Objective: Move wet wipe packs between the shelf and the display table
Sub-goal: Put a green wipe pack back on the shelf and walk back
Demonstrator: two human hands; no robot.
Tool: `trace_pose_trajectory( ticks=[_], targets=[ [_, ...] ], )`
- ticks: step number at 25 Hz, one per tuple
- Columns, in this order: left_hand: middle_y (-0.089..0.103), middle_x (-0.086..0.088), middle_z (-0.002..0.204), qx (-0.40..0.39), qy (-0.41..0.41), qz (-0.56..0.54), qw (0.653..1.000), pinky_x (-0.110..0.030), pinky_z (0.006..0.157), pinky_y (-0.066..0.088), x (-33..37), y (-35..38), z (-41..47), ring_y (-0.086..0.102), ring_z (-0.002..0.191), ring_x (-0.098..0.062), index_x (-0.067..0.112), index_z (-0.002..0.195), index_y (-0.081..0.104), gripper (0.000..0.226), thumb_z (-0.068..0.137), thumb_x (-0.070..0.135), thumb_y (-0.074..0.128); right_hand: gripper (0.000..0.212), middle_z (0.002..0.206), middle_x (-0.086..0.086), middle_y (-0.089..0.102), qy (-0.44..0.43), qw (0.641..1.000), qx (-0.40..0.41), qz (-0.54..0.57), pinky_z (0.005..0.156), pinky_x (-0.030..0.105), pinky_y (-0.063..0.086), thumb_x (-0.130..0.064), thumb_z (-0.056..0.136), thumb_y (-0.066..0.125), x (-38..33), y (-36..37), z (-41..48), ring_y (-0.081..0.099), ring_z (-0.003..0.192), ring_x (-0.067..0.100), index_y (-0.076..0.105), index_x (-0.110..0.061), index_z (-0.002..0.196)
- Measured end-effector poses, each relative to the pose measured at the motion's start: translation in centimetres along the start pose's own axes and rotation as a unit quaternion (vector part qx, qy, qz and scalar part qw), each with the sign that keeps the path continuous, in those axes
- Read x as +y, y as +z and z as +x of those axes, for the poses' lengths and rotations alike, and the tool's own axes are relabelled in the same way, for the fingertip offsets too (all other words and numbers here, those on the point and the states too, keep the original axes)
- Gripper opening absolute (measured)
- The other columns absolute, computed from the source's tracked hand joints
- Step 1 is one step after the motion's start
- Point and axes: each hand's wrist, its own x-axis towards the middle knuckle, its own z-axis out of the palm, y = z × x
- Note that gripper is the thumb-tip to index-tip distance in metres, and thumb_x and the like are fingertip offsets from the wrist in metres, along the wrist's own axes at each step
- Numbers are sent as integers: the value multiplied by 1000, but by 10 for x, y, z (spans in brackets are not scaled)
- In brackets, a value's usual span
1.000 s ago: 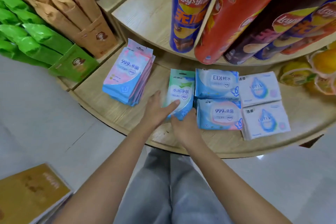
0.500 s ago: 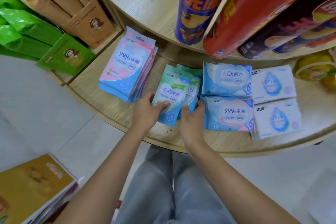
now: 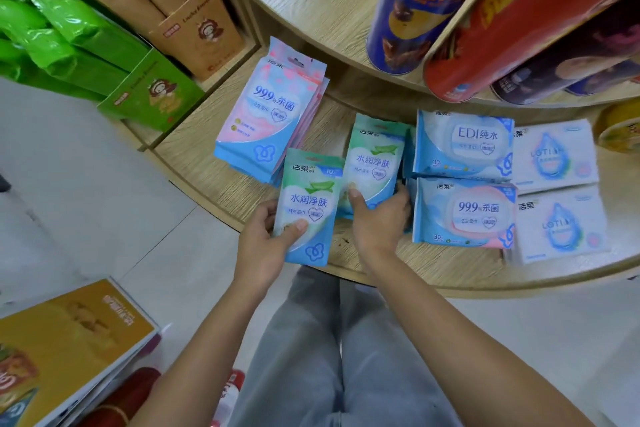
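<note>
My left hand point(image 3: 265, 246) holds a green-and-blue wet wipe pack point(image 3: 309, 204) by its lower left corner, over the front edge of the round wooden display table point(image 3: 433, 270). My right hand point(image 3: 379, 222) grips a second green-and-blue pack point(image 3: 375, 159), thumb on its face, with more of the same stack under it. To the left lies a pile of pink-and-blue packs point(image 3: 268, 111). To the right lie an EDI blue pack point(image 3: 462, 146), a 99.9 pink-blue pack point(image 3: 464, 213) and two white lotion packs point(image 3: 557, 191).
Large chip tubes point(image 3: 408, 3) stand on the upper tier above the wipes. Brown paper bags point(image 3: 180, 0) and green bags point(image 3: 62, 31) fill a shelf at left. A yellow box point(image 3: 62, 340) sits on the floor at lower left. My knees are right below the table edge.
My left hand has pulled the top green pack off the stack, down and to the left. My right hand has taken hold of the pack beneath it.
</note>
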Motion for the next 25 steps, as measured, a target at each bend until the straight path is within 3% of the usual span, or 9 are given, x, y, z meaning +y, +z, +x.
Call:
trace_pose_trajectory(
  ticks=[3,7,11,13,18,21,25],
  targets=[
    [67,4,101,-5,-2,-9,1000,-8,62,49,-5,-6,-7,63,86,-6,14,111,58,34,80,9,72,64,118,11,55,-8,999,-30,-30,98,41,44,-36,72,79,4,-7,-7,53,113,28,50,-6,120],
    [67,5,100,-14,-5,-24,1000,-11,63,51,-7,-12,-14,64,88,-11,14,109,59,32,80,9,72,68,122,14,51,-22,984,-91,-150,88,38,44,-42,74,76,4,-19,-24,52,113,33,42,-5,120],
    [68,5,97,-20,-8,-43,999,-19,67,54,-10,-19,-23,66,89,-14,22,100,60,27,80,9,72,80,118,11,55,-46,956,-148,-251,74,33,41,-44,68,79,5,-32,-36,57,108,31,34,-9,124],
    [69,2,99,-19,-13,-49,999,-26,71,54,-12,-22,-27,66,91,-19,21,99,60,26,79,10,73,72,110,6,61,-58,949,-174,-256,69,31,42,-42,70,77,8,-40,-41,60,101,29,35,-14,121],
    [70,-2,101,-20,-26,-95,995,-26,66,55,-13,-28,-51,69,86,-19,12,105,59,27,81,7,69,48,93,1,64,-130,957,-215,-143,71,34,47,-24,73,78,14,-68,-48,63,90,28,47,-13,107],
    [71,2,94,-22,-5,-137,990,-19,59,54,-4,-30,-73,70,76,-10,13,100,59,23,81,3,67,42,97,-4,68,-121,966,-227,9,83,35,53,-12,70,80,2,-97,-54,66,90,16,53,-18,102],
    [73,-1,100,-56,68,-168,982,-24,69,56,31,-25,-86,69,87,-16,11,106,59,40,70,9,77,41,105,-1,71,-176,947,-246,111,89,43,54,-2,73,77,-22,-143,-59,68,97,16,58,-25,100]
  ],
)
